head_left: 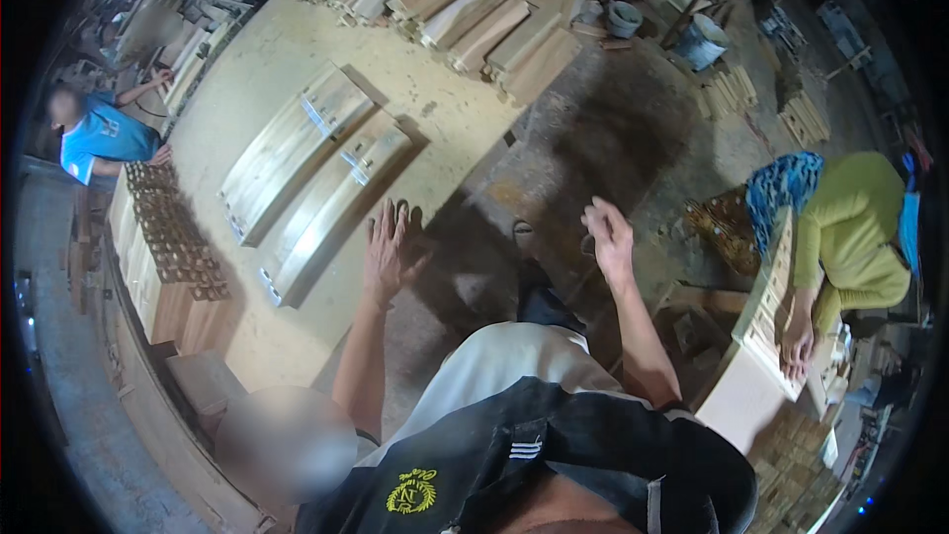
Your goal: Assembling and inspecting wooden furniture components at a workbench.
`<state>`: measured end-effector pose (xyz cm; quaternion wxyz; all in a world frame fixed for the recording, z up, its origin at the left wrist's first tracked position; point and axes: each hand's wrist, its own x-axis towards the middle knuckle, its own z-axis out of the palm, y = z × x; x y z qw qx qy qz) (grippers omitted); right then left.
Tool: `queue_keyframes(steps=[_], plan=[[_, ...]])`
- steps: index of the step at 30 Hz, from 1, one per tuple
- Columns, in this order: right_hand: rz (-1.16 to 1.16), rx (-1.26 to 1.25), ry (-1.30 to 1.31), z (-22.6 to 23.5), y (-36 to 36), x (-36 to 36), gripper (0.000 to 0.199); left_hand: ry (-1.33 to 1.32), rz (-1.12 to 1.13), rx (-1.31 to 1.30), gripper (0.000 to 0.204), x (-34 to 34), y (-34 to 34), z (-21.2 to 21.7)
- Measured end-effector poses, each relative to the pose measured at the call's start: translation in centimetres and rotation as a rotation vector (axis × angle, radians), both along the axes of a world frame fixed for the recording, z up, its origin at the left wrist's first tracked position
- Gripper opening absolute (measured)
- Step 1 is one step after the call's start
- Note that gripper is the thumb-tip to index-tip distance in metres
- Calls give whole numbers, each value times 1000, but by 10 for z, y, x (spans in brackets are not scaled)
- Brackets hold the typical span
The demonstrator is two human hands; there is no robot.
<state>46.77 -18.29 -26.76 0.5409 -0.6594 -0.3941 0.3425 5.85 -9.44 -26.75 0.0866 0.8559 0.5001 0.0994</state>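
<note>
My left hand (pixel 388 249) is raised at the edge of a pale tabletop, fingers spread, with nothing in it. Nearest to it lies a long, slightly curved wooden board assembly (pixel 321 222) with shiny pieces at its ends. A second similar wooden assembly (pixel 277 168) rests beside it, farther left. Over the dark floor, my right hand (pixel 610 234) is held up with its fingers loosely bent and apart; I see no object in it. Neither hand touches the wood.
Stacked wooden slats (pixel 465 10) cover the table's far side. A block of stacked wood pieces (pixel 168 227) stands at its left edge, near a person in a blue shirt (pixel 109 133). At right, another person in yellow-green trousers (pixel 850 218) bends over a wooden panel (pixel 756 336). Buckets (pixel 702 40) stand behind.
</note>
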Motion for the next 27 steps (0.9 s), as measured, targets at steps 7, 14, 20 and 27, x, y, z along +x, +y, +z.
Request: queue_keyframes(steps=[7, 14, 20, 27], plan=[[248, 233, 148, 64, 200, 4, 32, -40, 221, 28, 85, -8, 4, -12], [213, -63, 341, 40, 254, 27, 35, 40, 302, -54, 93, 1, 8, 2], [139, -334, 544, -7, 266, 45, 43, 31, 414, -59, 104, -2, 3, -9], [274, -339, 615, -19, 310, 49, 50, 130, 466, -96, 106, 4, 7, -3]])
